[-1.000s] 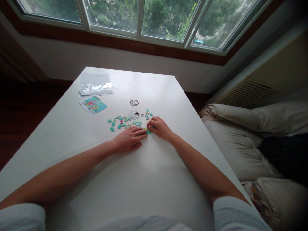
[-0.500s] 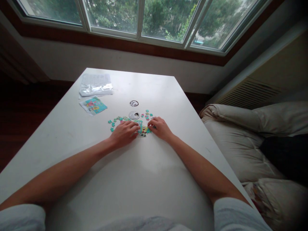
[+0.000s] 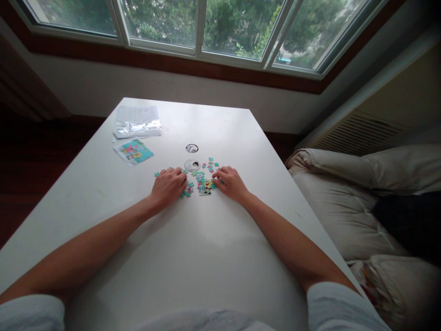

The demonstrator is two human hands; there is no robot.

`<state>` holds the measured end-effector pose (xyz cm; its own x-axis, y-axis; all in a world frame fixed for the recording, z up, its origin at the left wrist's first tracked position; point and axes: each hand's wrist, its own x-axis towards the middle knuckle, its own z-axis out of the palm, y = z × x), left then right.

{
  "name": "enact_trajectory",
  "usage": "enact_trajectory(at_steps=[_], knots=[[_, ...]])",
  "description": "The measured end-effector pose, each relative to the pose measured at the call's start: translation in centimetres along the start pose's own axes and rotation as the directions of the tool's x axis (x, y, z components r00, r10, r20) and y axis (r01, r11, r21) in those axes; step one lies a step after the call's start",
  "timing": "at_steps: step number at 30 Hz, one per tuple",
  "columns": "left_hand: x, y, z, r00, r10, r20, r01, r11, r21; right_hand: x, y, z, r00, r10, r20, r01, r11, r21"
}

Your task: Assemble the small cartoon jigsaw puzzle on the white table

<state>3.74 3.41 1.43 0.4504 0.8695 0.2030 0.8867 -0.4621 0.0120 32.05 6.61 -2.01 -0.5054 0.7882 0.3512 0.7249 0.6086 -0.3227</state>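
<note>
A partly joined jigsaw puzzle with a yellow cartoon figure lies on the white table between my hands. At its right edge, my right hand has thumb and forefinger drawn together on a puzzle piece, mostly hidden by the fingers. My left hand is over the loose pieces left of the puzzle, palm down, fingers loosely bent and a little apart, with no piece visible in them. Loose green and pink puzzle pieces show beside its fingertips; others lie partly under it. More loose pieces are scattered behind the puzzle.
Two round, silvery discs lie on the table behind the puzzle. Farther left are a colourful picture sheet and a clear plastic packet. A beige sofa stands along the right side, and a window is ahead.
My left hand has moved left, off the joined puzzle and onto the loose pieces, uncovering the puzzle's left side and pieces beside it. My right hand has stayed nearly still.
</note>
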Motion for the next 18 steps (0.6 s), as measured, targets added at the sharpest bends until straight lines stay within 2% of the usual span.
enact_trajectory(at_steps=[7,13,18], knots=[[0.21,-0.65,-0.22,1.000,-0.025,-0.006,0.025,0.999,0.029,-0.05,0.05,-0.16,1.000,0.004,-0.008,-0.004,1.000,0.001],[0.20,-0.42,-0.39,0.982,0.186,0.005,-0.185,0.980,-0.078,0.02,0.10,-0.22,1.000,0.005,-0.005,-0.004,1.000,0.004],[0.16,-0.56,-0.62,0.996,0.092,-0.012,-0.092,0.996,0.002,0.02,0.16,-0.20,1.000,0.003,-0.004,-0.003,1.000,0.014]])
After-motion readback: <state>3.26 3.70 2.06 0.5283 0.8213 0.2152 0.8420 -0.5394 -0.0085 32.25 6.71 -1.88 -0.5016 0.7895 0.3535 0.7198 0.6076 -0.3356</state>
